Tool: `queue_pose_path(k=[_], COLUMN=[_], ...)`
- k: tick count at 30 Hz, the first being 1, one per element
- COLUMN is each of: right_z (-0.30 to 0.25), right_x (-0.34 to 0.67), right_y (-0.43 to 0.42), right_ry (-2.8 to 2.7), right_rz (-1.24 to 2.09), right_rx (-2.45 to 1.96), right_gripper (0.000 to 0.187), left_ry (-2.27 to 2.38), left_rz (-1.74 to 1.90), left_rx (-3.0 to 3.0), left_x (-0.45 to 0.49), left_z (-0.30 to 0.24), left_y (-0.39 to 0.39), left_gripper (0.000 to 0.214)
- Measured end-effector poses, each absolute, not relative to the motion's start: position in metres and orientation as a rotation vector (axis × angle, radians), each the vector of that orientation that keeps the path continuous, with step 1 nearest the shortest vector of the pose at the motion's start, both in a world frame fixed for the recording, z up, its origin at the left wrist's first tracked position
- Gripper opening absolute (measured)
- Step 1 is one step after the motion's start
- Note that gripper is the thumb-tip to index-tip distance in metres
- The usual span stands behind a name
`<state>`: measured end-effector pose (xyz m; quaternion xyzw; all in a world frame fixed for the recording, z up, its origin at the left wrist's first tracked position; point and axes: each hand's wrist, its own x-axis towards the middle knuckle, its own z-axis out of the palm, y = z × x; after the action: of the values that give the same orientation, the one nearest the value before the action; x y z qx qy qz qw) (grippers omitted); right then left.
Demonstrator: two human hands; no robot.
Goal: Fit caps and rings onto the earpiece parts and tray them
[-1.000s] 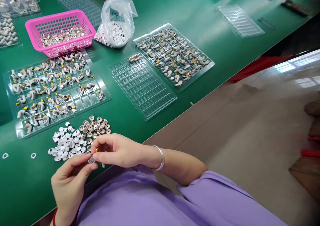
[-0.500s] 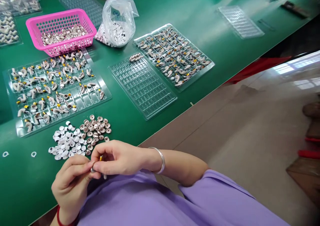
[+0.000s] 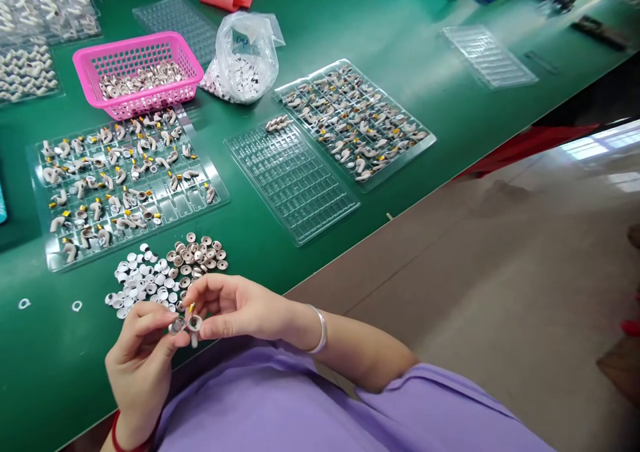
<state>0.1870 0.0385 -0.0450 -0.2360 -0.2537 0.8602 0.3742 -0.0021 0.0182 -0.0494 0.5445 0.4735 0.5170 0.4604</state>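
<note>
My left hand point(image 3: 143, 359) pinches a small round metal cap point(image 3: 177, 325) between thumb and forefinger at the near table edge. My right hand point(image 3: 235, 305) holds a small white earbud-shaped part point(image 3: 195, 323) with a yellow tip, right beside the cap. Just beyond the hands lie a pile of white discs point(image 3: 143, 280) and a pile of brownish metal caps point(image 3: 197, 255) on the green table point(image 3: 310, 25).
A clear tray point(image 3: 210, 195) with several earbud parts lies at the left, a nearly bare tray point(image 3: 293, 175) in the middle, and a full tray point(image 3: 353, 119) to its right. A pink basket point(image 3: 137, 72) of caps and a plastic bag point(image 3: 245, 55) stand behind. The floor drops off at right.
The two hands have parted slightly, so the cap and the earbud part now show side by side. The view has shifted a little, moving the table contents right and down.
</note>
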Motion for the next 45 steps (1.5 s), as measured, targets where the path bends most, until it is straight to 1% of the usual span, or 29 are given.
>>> queue_pose_path(k=[5,10,13,16,18,20,24,30,32,36,38,40,42,45], right_z=[-0.053,-0.05,-0.05,-0.053,-0.055,-0.056,-0.057,-0.056,-0.057,-0.06,-0.06,-0.06,-0.06,-0.06], right_x=[0.175,0.169,0.167,0.165,0.164,0.163,0.162,0.161,0.159,0.153,0.152,0.152,0.154,0.156], right_y=[0.032,0.031,0.028,0.025,0.023,0.022,0.02,0.021,0.02,0.019,0.02,0.024,0.028,0.032], right_ry=[-0.542,-0.689,-0.894,-1.231,-1.408,-1.5,-1.557,-1.463,-1.391,-1.089,-0.962,-0.905,-0.893,-0.863], right_rz=[2.183,2.027,1.79,1.41,1.214,1.109,1.033,1.006,1.058,1.36,1.525,1.65,1.743,1.803], right_rx=[-0.634,-0.767,-0.875,-0.97,-1.0,-1.01,-1.038,-1.058,-1.03,-1.012,-0.975,-0.919,-0.872,-0.83], right_gripper=[0.05,0.046,0.039,0.021,0.014,0.014,0.01,0.004,0.005,0.022,0.033,0.041,0.039,0.026], left_ry=[1.184,1.327,1.395,1.375,1.394,1.44,1.47,1.406,1.364,1.34,1.369,1.393,1.374,1.316], left_rz=[1.258,1.15,1.153,1.122,1.079,1.054,1.038,0.994,0.98,0.983,0.998,1.011,1.013,1.0], left_rx=[1.29,1.272,1.395,1.62,1.716,1.761,1.777,1.502,1.394,1.353,1.444,1.593,1.75,1.892], left_x=[-0.004,-0.009,-0.009,-0.003,0.001,0.006,0.009,0.006,0.004,0.002,0.003,0.003,0.003,0.002], left_z=[-0.053,-0.046,-0.034,-0.022,-0.018,-0.017,-0.017,-0.019,-0.022,-0.026,-0.025,-0.023,-0.021,-0.02], left_y=[0.018,0.019,0.018,0.018,0.019,0.019,0.02,0.016,0.014,0.011,0.011,0.012,0.013,0.014], left_gripper=[0.014,0.019,0.015,0.014,0.016,0.014,0.006,0.005,0.007,0.007,0.007,0.009,0.014,0.018])
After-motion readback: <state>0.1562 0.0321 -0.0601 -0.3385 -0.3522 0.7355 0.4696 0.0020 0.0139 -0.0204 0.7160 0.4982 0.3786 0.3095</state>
